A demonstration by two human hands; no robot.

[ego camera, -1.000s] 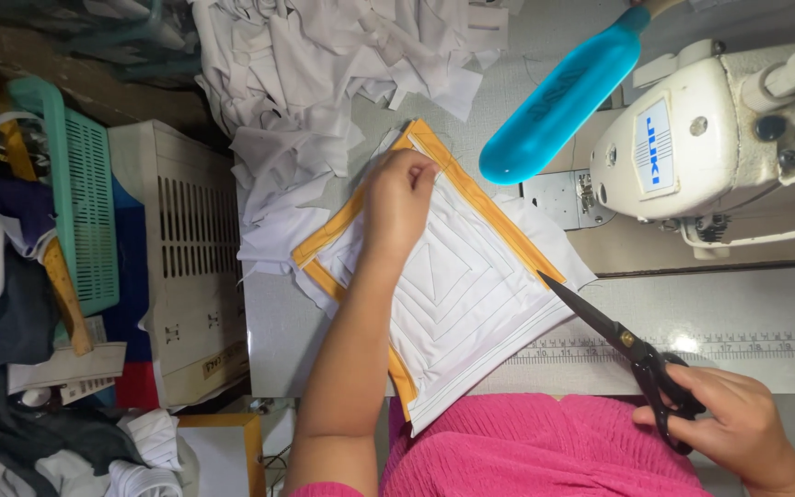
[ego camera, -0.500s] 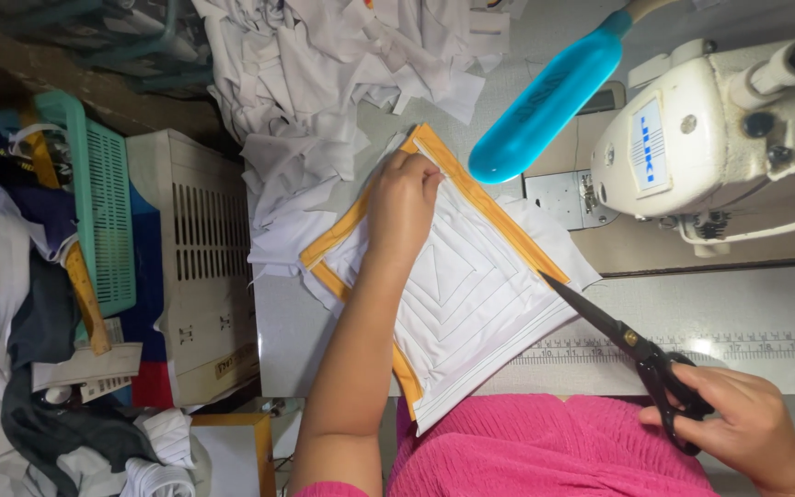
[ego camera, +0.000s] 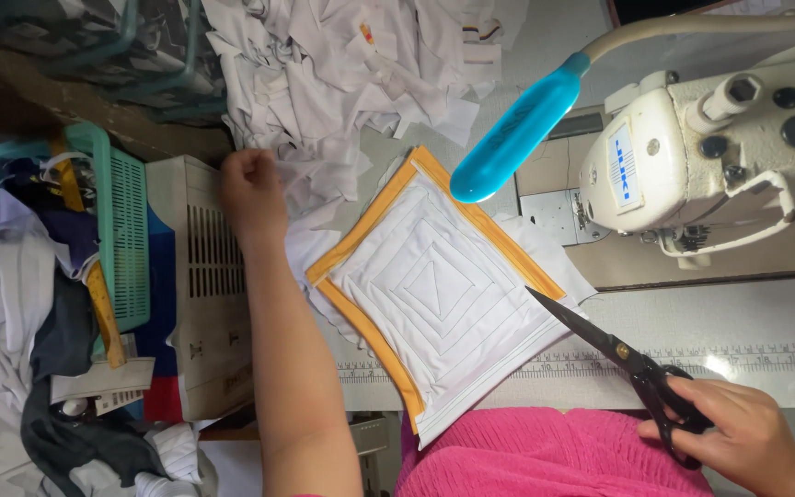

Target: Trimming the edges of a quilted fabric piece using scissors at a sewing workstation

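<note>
A white quilted square with orange binding (ego camera: 434, 285) lies flat on the sewing table, with nothing resting on it. My left hand (ego camera: 252, 191) is off the square to its left, fingers curled closed, over the edge of a white slatted crate (ego camera: 200, 304) beside the scrap pile. I cannot see anything in its grip. At the lower right, my right hand (ego camera: 743, 442) grips black scissors (ego camera: 618, 354). Their blades are closed and point up-left, with the tip at the square's right edge.
A cream sewing machine (ego camera: 692, 156) stands at the right with a blue lamp head (ego camera: 517, 129) reaching over the square. White fabric scraps (ego camera: 342, 64) are heaped at the top. A teal basket (ego camera: 126, 221) of clothes sits left. A printed ruler (ego camera: 738, 361) runs along the table.
My left hand lifted off the quilted square and swung left to the crate edge, closing its fingers. The scissors and right hand have barely moved.
</note>
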